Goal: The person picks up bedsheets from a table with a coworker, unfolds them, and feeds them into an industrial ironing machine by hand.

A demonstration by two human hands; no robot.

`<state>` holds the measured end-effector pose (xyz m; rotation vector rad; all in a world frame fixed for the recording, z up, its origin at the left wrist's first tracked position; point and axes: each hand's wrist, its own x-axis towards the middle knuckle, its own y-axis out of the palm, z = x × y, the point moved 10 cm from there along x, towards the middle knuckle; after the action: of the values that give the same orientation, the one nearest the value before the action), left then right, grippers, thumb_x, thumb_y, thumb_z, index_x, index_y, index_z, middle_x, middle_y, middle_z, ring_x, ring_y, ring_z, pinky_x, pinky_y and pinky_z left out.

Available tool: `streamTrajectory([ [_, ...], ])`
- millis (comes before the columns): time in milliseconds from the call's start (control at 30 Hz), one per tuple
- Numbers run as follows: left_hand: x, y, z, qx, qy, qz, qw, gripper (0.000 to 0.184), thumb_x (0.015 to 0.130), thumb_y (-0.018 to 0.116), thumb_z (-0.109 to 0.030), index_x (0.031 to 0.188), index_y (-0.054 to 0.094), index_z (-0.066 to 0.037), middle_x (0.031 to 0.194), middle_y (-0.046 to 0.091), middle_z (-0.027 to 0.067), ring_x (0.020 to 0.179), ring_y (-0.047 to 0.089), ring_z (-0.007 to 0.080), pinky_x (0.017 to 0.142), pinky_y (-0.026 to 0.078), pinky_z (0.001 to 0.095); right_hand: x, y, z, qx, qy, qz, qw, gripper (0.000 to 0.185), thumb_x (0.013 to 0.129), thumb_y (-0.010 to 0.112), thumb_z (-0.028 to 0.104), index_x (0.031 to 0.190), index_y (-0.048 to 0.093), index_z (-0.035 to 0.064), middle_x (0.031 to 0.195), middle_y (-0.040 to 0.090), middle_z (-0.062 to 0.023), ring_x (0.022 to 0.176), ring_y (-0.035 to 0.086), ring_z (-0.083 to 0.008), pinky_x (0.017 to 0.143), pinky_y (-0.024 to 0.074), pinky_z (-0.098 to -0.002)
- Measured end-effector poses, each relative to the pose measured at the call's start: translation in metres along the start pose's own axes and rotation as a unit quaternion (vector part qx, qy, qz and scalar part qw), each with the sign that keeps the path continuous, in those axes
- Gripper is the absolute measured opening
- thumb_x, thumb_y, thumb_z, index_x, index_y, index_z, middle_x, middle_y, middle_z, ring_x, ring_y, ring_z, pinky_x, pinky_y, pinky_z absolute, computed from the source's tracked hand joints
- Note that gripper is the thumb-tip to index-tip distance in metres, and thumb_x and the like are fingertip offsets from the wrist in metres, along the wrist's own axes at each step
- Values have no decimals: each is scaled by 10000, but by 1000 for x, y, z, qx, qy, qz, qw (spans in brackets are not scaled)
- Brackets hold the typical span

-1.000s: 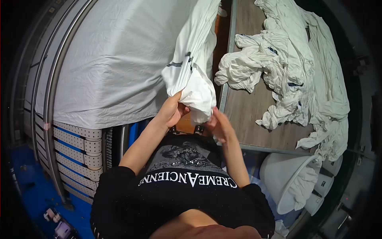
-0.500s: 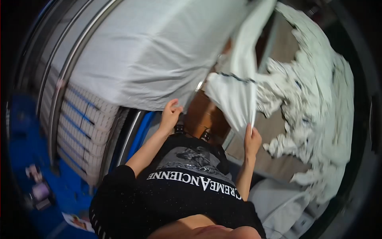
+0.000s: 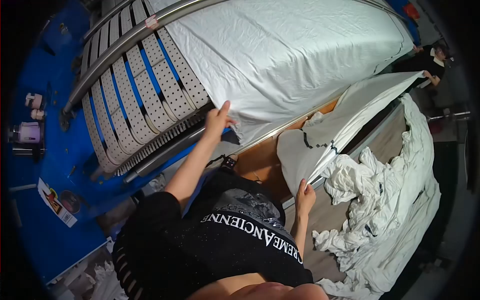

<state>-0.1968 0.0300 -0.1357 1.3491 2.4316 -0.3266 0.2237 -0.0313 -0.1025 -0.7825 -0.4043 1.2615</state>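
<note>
My left hand (image 3: 218, 122) is at the near corner of a white sheet (image 3: 300, 55) that lies spread over a machine's perforated belts. Its fingers are apart, one pointing along the sheet's edge; whether it touches the cloth I cannot tell. My right hand (image 3: 303, 197) is closed in a pinch on the corner of a second white sheet (image 3: 305, 150) with dark marks. This sheet stretches away to a co-worker (image 3: 425, 62) at the far right, whose hand holds its other end.
Perforated belts (image 3: 135, 85) run under a metal rail (image 3: 115, 45) on the left. A heap of crumpled white linen (image 3: 370, 200) lies on a surface at my right. Beyond the belts is a blue floor (image 3: 55, 160) with a pinkish device (image 3: 27, 132).
My view has swung, bringing the co-worker and more of the belts into sight. The sheet in my right hand now stretches out toward the co-worker. My left hand remains by the spread sheet's edge.
</note>
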Motion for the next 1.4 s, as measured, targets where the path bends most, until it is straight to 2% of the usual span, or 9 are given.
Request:
streamTrajectory([
  [467, 4, -6, 33, 91, 12, 53, 994, 569, 892, 380, -524, 817, 621, -14, 569, 628, 109, 432, 457, 85, 432, 354, 212, 32, 24, -25, 241, 90, 14, 966, 396, 920, 444, 363, 832, 557, -5, 669, 516, -2, 624, 429, -83, 571, 371, -260],
  [567, -25, 18, 3, 14, 9, 120, 993, 524, 903, 455, -384, 1184, 430, 57, 1024, 593, 223, 668, 611, 167, 549, 448, 252, 53, 33, -44, 366, 127, -25, 922, 375, 932, 432, 342, 904, 565, -7, 738, 538, 18, 655, 449, -63, 598, 382, -233],
  [700, -102, 82, -18, 396, 243, 192, 864, 844, 785, 617, -199, 1366, 60, 52, 1281, 355, 291, 1061, 503, 368, 870, 423, 417, 62, 29, -20, 378, 108, -30, 919, 349, 921, 457, 342, 856, 571, 20, 659, 478, 54, 571, 381, -38, 499, 316, -221],
  [900, -169, 216, -32, 343, 466, 352, 736, 782, 645, 704, -170, 1304, 309, -23, 1265, 403, 231, 1117, 456, 375, 926, 385, 401, 34, 39, 72, 398, 38, 64, 914, 360, 908, 485, 343, 699, 495, 50, 556, 393, 44, 527, 351, -48, 458, 305, -247],
  [1033, -153, 235, -76, 200, 319, 405, 833, 149, 747, 563, -131, 850, 617, -38, 655, 574, 137, 649, 587, 301, 627, 454, 351, 21, 8, 107, 450, -55, 94, 887, 315, 937, 429, 288, 772, 502, 30, 629, 461, 6, 564, 429, -73, 490, 348, -237],
  [1100, -117, 209, -67, 185, 293, 378, 859, 232, 723, 549, -50, 949, 591, -17, 769, 592, 140, 692, 592, 258, 633, 456, 330, 10, -6, 116, 530, -50, 110, 839, 262, 953, 382, 220, 915, 528, 6, 781, 558, -39, 689, 538, -105, 591, 425, -230],
  [1133, -106, 169, -69, 203, 522, 216, 800, 367, 713, 528, 19, 1079, 520, -2, 964, 573, 160, 826, 584, 236, 702, 448, 317, 12, -10, 109, 486, -58, 88, 868, 251, 949, 395, 213, 940, 533, 2, 803, 573, -46, 718, 552, -107, 624, 438, -233],
  [1233, -71, 160, -45, 165, 155, 204, 952, 480, 741, 505, 26, 1209, 400, 2, 1089, 511, 170, 1005, 510, 250, 862, 398, 317, 12, 5, 53, 371, -38, 48, 926, 196, 912, 461, 183, 960, 545, 13, 827, 601, -79, 731, 579, -140, 674, 462, -256],
  [1400, -69, 201, -159, -45, 264, 310, 912, 358, 888, 434, -51, 1226, 373, 49, 1177, 473, 170, 1054, 505, 235, 867, 442, 356, 17, 46, -52, 299, 1, 55, 953, 208, 864, 518, 199, 879, 577, 0, 748, 609, -146, 682, 616, -236, 622, 475, -322],
])
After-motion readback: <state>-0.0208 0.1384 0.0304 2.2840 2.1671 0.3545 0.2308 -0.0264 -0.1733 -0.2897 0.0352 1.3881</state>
